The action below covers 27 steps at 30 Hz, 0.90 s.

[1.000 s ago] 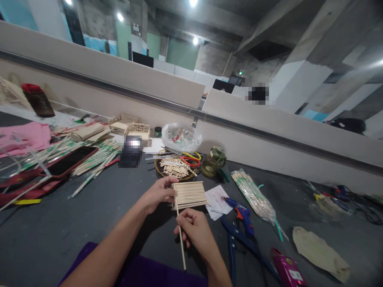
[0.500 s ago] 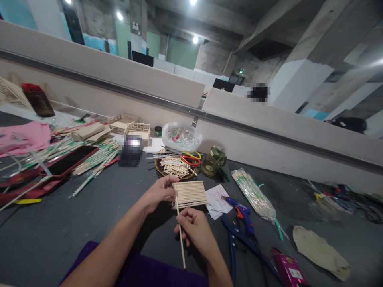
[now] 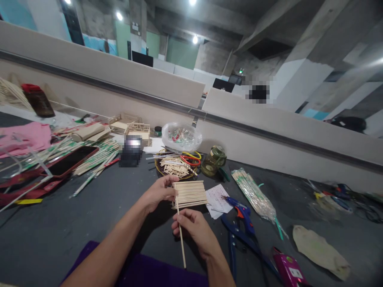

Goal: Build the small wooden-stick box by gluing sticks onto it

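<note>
Hands: I see both low in the middle of my view, above the dark counter (image 3: 74, 223), each closed on wood.
Left hand: the left hand (image 3: 158, 193) pinches the left edge of the stick panel (image 3: 191, 193), thumb on top and the other fingers curled under it.
Right hand: the right hand (image 3: 194, 231) is closed around the single stick (image 3: 181, 243), its fingertips pressed on the upper part of the shaft.
Stick panel: a flat raft of pale sticks laid side by side, held roughly level just above the counter, between the tray and my right hand.
Single stick: long and thin, nearly upright in my view; its top end meets the panel's near left corner, and its lower end points down toward the purple cloth (image 3: 143, 271).
Right of the panel: a white paper slip (image 3: 217, 199) lies just beside it, with the blue glue gun (image 3: 243, 212) at the slip's far edge and the blue pliers (image 3: 236, 243) nearer me.
Behind the panel: a round tray (image 3: 176, 167) of short cut sticks, with red and yellow scissors (image 3: 191, 158) on its right rim.
Further right: a wrapped pack of skewers (image 3: 254, 195) lies slantwise, well apart from both hands.
</note>
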### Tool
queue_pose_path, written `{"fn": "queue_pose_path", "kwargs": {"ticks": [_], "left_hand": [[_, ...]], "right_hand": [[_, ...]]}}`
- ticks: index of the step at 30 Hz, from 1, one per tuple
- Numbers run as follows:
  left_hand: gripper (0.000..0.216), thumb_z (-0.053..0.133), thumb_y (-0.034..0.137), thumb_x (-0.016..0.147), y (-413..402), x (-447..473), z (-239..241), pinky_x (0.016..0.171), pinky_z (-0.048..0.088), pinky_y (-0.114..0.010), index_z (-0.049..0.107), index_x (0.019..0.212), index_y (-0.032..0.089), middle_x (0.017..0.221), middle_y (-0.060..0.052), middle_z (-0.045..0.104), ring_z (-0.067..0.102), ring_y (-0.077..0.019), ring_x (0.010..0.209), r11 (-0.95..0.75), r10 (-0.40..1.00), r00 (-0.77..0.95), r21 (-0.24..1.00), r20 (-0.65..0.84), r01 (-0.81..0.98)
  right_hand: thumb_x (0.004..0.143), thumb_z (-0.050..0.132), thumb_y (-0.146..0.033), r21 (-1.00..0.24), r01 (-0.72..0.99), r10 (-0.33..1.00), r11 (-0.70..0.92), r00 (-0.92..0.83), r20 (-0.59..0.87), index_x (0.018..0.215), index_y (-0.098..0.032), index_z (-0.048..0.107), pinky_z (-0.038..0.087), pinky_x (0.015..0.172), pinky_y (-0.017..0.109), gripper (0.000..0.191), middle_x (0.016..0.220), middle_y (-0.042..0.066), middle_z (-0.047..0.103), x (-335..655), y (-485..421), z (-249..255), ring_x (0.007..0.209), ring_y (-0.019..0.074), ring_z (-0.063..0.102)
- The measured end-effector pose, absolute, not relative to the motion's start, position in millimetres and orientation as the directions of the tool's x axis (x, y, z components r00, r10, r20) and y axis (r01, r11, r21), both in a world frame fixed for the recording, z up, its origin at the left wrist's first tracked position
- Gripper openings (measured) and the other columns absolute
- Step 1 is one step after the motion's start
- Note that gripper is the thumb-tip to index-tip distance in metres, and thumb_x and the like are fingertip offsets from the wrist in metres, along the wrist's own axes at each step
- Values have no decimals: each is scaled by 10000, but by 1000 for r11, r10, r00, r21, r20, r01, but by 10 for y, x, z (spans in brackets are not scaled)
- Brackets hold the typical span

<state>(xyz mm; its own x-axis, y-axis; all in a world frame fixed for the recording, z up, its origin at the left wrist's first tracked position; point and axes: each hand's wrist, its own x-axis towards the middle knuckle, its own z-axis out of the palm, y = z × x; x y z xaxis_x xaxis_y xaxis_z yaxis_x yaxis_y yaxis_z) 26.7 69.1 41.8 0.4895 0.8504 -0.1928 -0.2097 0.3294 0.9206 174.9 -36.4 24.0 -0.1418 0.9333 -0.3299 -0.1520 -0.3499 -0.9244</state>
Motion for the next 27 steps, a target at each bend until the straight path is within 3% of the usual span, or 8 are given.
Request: {"fn": "queue_pose_path", "kwargs": {"ticks": [6, 10, 16, 22, 27], "left_hand": [[485, 744, 139, 575, 682, 269, 456, 628, 507, -258, 552, 1019, 166, 927, -29, 598, 599, -135, 750, 334, 853, 481, 920, -202, -205], [481, 746, 143, 570, 680, 276, 475, 621, 502, -251, 556, 1011, 167, 901, -22, 592, 593, -127, 732, 336, 853, 480, 920, -206, -202], [483, 743, 151, 579, 673, 282, 476, 627, 503, -261, 551, 1021, 166, 933, -34, 590, 596, -134, 742, 326, 853, 483, 925, -198, -197], [483, 749, 150, 568, 665, 286, 488, 619, 496, -258, 556, 1011, 160, 950, -43, 588, 595, -136, 744, 326, 854, 481, 924, -197, -201], [480, 741, 130, 558, 657, 294, 513, 606, 491, -250, 561, 1002, 160, 918, -25, 580, 574, -120, 715, 332, 857, 472, 923, -209, -195]], "right_hand": [[758, 718, -341, -717, -486, 866, -499, -291, -405, 938, -91, 650, 514, 614, 299, 316, 747, 63, 679, 1695, -407, 190, 597, 131, 634], [732, 740, -290, -601, -610, 854, -516, -315, -414, 938, -87, 662, 523, 605, 300, 299, 716, 44, 677, 1664, -389, 157, 570, 118, 620], [692, 745, -271, -531, -680, 843, -506, -259, -471, 888, -88, 675, 459, 504, 225, 277, 654, 21, 661, 1655, -340, 120, 512, 92, 573], [678, 729, -240, -488, -695, 826, -528, -287, -485, 852, -76, 670, 282, 401, 158, 247, 595, -2, 606, 1633, -321, 136, 409, 28, 421], [704, 684, -217, -468, -703, 819, -536, -296, -492, 824, -71, 668, 221, 381, 149, 190, 574, -9, 582, 1631, -312, 150, 392, 13, 341]]}}
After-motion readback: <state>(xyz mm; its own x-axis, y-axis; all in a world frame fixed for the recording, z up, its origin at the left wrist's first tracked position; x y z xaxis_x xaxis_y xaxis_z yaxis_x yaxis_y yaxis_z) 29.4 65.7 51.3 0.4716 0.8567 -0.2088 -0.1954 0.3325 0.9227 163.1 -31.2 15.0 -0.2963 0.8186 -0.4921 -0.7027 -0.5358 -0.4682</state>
